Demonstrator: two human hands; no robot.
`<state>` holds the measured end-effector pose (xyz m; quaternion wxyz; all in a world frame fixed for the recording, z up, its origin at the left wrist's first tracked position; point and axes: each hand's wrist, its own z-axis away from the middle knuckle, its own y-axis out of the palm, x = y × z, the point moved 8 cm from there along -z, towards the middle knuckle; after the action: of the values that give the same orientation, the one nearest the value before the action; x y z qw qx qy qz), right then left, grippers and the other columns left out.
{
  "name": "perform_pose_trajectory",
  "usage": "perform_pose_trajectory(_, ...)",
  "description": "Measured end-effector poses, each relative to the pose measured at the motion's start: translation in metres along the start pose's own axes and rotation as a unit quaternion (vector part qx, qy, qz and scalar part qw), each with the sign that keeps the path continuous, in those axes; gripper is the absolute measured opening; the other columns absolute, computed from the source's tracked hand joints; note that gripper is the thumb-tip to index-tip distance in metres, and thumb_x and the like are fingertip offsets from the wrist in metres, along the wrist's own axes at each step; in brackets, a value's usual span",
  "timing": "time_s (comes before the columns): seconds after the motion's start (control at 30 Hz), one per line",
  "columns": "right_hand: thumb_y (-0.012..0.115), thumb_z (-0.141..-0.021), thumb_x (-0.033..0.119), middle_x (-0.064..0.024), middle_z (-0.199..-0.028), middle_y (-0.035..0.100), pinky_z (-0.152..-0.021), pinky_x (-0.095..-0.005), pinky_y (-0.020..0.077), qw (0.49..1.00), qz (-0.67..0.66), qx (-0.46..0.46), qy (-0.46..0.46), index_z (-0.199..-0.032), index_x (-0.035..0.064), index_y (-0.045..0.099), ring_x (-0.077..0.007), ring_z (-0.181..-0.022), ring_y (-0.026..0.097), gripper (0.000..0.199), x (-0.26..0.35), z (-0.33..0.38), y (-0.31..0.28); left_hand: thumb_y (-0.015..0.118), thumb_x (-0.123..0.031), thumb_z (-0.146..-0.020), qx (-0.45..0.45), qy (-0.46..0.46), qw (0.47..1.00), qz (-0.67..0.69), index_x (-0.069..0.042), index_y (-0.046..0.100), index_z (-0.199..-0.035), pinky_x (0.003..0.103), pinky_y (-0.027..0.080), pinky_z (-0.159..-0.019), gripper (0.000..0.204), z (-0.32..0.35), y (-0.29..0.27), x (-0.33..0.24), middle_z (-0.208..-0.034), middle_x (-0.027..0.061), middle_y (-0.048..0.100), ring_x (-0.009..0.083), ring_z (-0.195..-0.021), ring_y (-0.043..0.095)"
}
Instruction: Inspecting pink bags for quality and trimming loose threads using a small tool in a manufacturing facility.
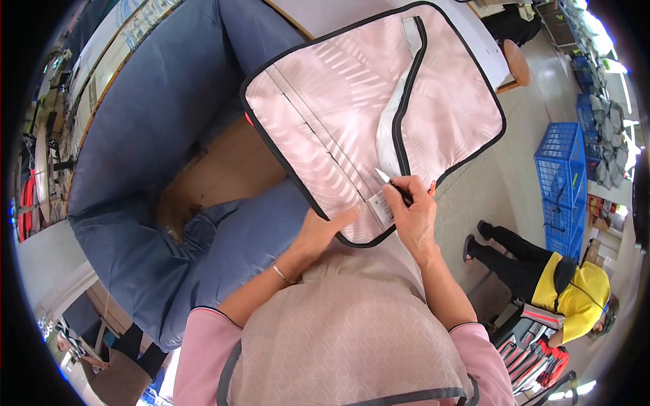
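A pink leaf-patterned fabric panel (352, 95) with rounded corners and black edge binding is spread in front of me. A dark curved band with a pale strip (389, 128) along it crosses its right part, and a small white label (380, 210) lies near the closest corner. My left hand (321, 233) grips the near left edge, thumb on top and fingers hidden beneath. In my right hand (414, 213) is a small pointed tool (383, 176) with a silver tip and a dark body. Its tip is over the panel by the strip's lower end.
Blue-grey padded cloth (145, 162) surrounds a brown hollow (227, 169) at my left. A pale table (484, 40) extends beyond the panel. Stacked blue crates (560, 183) stand at the right. A person in a yellow top (575, 291) bends over red, black and grey pieces (531, 358).
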<state>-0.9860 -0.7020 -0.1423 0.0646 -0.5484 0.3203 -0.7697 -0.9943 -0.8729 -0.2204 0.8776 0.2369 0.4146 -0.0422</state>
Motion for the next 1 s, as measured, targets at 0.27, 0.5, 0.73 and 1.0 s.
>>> perform_pose_trajectory(0.27, 0.065, -0.085, 0.013, -0.0033, -0.078, 0.063, -0.068, -0.0227, 0.0462, 0.989, -0.144, 0.04, 0.007, -0.093, -0.0004, 0.06, -0.0071, -0.071, 0.055, 0.016, 0.004, -0.012, 0.022, 0.073, -0.021, -0.08, -0.117, 0.034, 0.981, 0.15, 0.007, 0.052, -0.12, 0.03, 0.042, -0.092, 0.053, -0.04, -0.051, -0.043, -0.117, 0.011, 0.058, 0.016, -0.104, 0.055)
perform_pose_trajectory(0.5, 0.062, -0.087, 0.009, 0.0011, -0.081, 0.061, -0.067, -0.0201, 0.0445, 0.992, -0.119, 0.028, 0.018, -0.096, -0.0002, 0.06, -0.0047, -0.071, 0.052, 0.013, 0.002, -0.029, 0.034, 0.075, -0.02, -0.078, -0.077, -0.004, 0.969, 0.235, 0.003, 0.057, -0.115, 0.035, 0.046, -0.09, 0.047, -0.054, -0.034, -0.018, -0.112, 0.0096, 0.061, 0.0204, -0.101, 0.058)
perform_pose_trajectory(0.73, 0.073, -0.077, 0.014, -0.0089, -0.074, 0.061, -0.06, -0.0284, 0.0467, 0.977, 0.119, -0.015, -0.174, -0.092, 0.0005, 0.061, -0.0179, -0.065, 0.058, 0.023, 0.071, -0.008, 0.009, 0.071, -0.021, -0.081, -0.015, -0.042, 0.919, 0.392, -0.002, 0.054, -0.119, 0.036, 0.047, -0.09, 0.046, -0.047, -0.008, -0.002, -0.112, 0.0081, 0.061, 0.0207, -0.101, 0.058)
perform_pose_trajectory(1.0, 0.074, -0.074, 0.02, -0.0049, -0.071, 0.059, -0.054, -0.033, 0.0443, 0.916, 0.281, -0.051, -0.28, -0.086, 0.0069, 0.06, -0.0225, -0.063, 0.057, 0.022, 0.094, -0.001, 0.018, 0.069, -0.023, -0.084, 0.007, -0.045, 0.911, 0.409, -0.001, 0.058, -0.111, 0.034, 0.048, -0.087, 0.037, -0.04, 0.006, -0.01, -0.106, 0.0078, 0.063, 0.0186, -0.096, 0.06)
